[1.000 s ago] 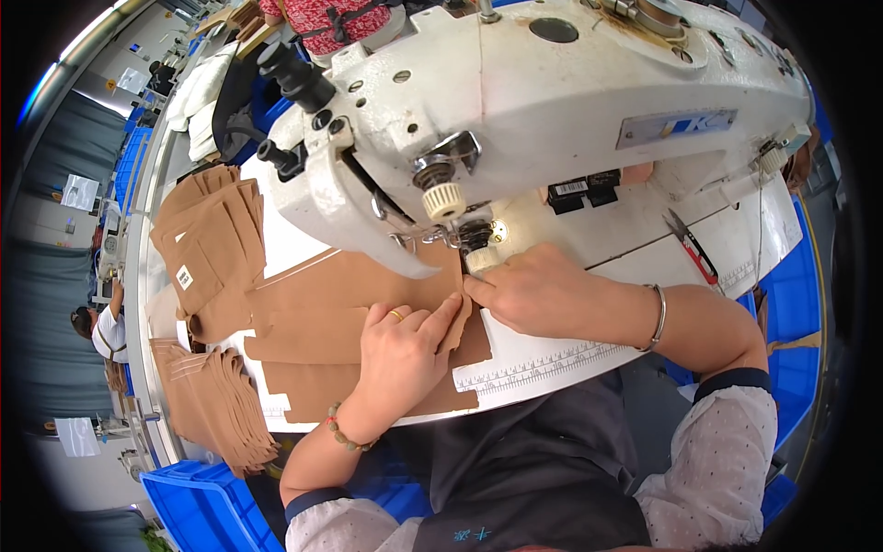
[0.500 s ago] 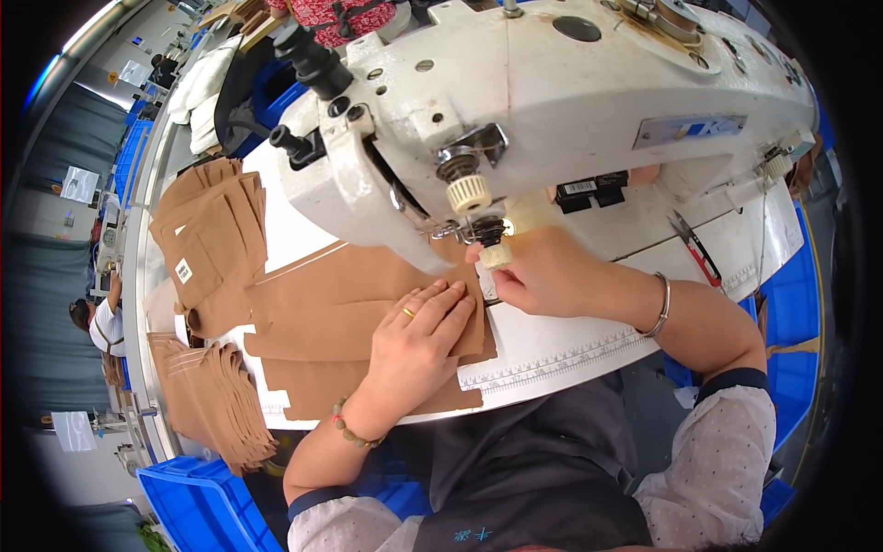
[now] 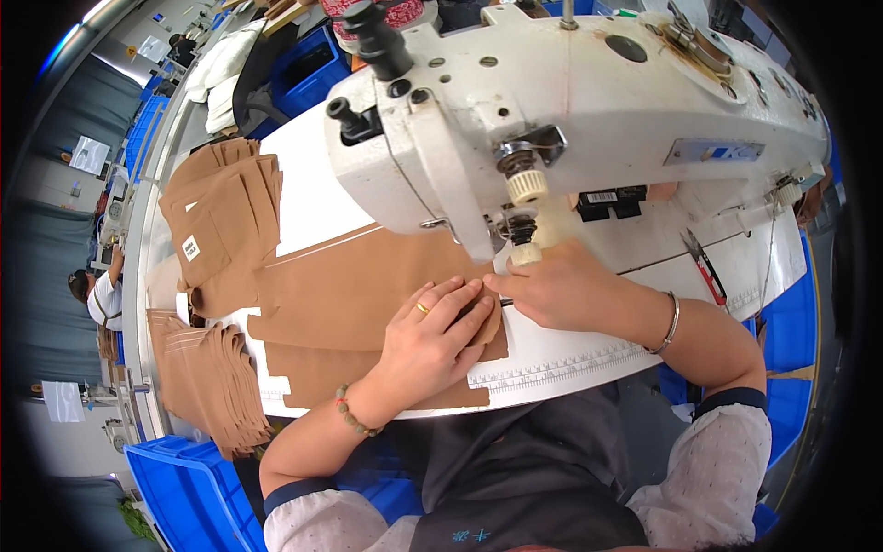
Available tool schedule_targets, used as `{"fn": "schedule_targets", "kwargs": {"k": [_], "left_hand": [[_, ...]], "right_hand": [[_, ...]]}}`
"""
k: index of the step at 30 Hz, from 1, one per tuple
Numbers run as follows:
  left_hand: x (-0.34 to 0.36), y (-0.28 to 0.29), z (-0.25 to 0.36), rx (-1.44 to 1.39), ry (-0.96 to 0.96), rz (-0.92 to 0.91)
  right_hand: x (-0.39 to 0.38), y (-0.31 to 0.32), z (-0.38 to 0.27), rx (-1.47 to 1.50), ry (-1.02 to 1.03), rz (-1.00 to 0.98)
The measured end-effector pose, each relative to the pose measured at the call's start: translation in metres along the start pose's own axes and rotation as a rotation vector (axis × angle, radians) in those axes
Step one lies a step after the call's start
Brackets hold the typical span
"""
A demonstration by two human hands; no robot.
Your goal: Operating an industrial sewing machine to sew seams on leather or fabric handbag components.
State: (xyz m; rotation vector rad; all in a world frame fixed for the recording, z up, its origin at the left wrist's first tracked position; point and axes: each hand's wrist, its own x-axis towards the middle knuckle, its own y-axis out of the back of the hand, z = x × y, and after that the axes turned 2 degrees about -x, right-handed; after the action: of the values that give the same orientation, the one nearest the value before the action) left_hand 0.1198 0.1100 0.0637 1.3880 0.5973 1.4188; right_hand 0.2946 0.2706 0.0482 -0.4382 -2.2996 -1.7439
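My left hand (image 3: 432, 336) lies on a brown fabric panel (image 3: 340, 285), its fingers stretched over the panel's right part beside a small folded edge. Close to those fingertips, my right hand (image 3: 547, 285) has its thumb and index finger pinched at that edge, under the needle area of a white sewing machine (image 3: 607, 110). The needle itself is hidden. To the right, scissors with red-and-black handles (image 3: 706, 269) rest on the machine bed.
Stacks of brown cut pieces (image 3: 212, 216) lie at the left on the white table (image 3: 313, 156). Blue bins stand at lower left (image 3: 175, 488), right (image 3: 786, 340) and behind (image 3: 303, 69). A co-worker (image 3: 101, 294) is at the far left; another in red is behind the machine.
My view has shifted, so the machine sits further right. My left fingers have crept toward the right fingertips at the fabric's edge. My right fingertips, behind the knob half a second ago, now show below it.
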Motion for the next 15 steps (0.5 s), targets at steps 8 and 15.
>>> {"fn": "schedule_targets", "kwargs": {"k": [8,15], "left_hand": [[0.012,-0.006,-0.018,-0.017,0.010,0.010],[0.022,-0.017,-0.035,-0.058,0.040,0.045]], "right_hand": [[0.007,-0.009,0.012,-0.165,-0.001,0.103],[0.011,-0.012,0.020,-0.215,-0.027,0.178]]}}
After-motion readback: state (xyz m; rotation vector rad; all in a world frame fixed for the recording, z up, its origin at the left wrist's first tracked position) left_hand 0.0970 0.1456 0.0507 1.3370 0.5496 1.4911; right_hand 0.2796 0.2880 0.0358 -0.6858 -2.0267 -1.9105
